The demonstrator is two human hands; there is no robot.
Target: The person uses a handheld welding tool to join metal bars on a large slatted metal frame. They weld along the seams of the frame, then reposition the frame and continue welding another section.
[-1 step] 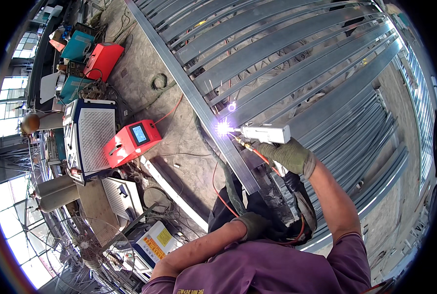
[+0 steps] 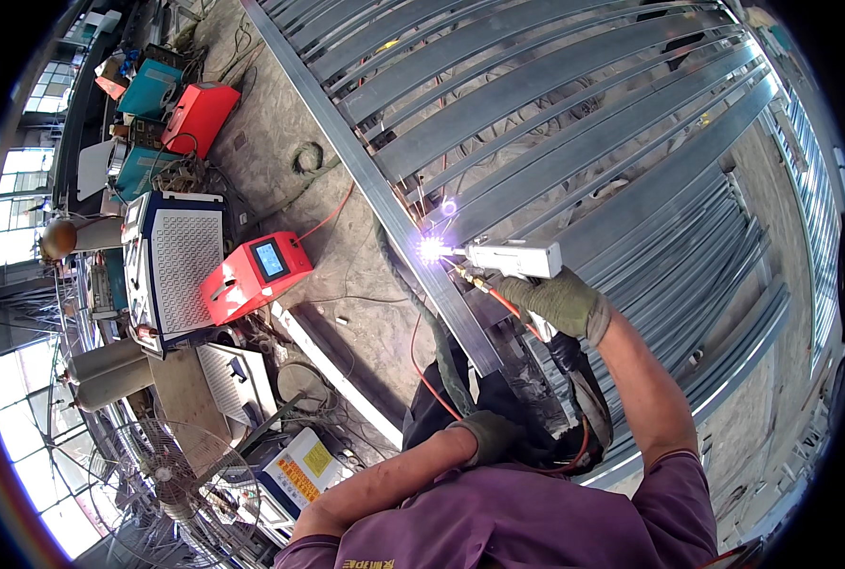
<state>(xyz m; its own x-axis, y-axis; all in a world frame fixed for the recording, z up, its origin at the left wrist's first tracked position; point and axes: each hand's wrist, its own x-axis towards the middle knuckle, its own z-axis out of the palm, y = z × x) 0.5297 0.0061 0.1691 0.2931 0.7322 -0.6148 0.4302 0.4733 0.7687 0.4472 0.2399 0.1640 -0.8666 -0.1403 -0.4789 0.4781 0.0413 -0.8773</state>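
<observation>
My right hand (image 2: 565,302), in a green work glove, is closed around a white handheld welding gun (image 2: 513,257). The gun's nozzle points left at a steel rail (image 2: 347,161) of a large slatted metal frame (image 2: 498,114). A bright violet-white glare with sparks (image 2: 431,248) burns at the nozzle tip and hides the joint there. An orange hose (image 2: 504,302) and a dark sleeved cable run from the gun past my right wrist. Close to my body lies my gloved left hand (image 2: 492,437), beside a dark green hose (image 2: 451,370); its fingers are hidden.
Left of the frame, a red machine with a small screen (image 2: 257,277) stands by a white and blue cabinet (image 2: 183,266). Another red machine (image 2: 200,116) sits farther back. Loose steel bars (image 2: 669,303) lie to the right. A wire fan (image 2: 164,474) is at lower left; hoses cross the floor.
The sparks around the glare have changed shape slightly. Both hands and the welding gun hold the same positions.
</observation>
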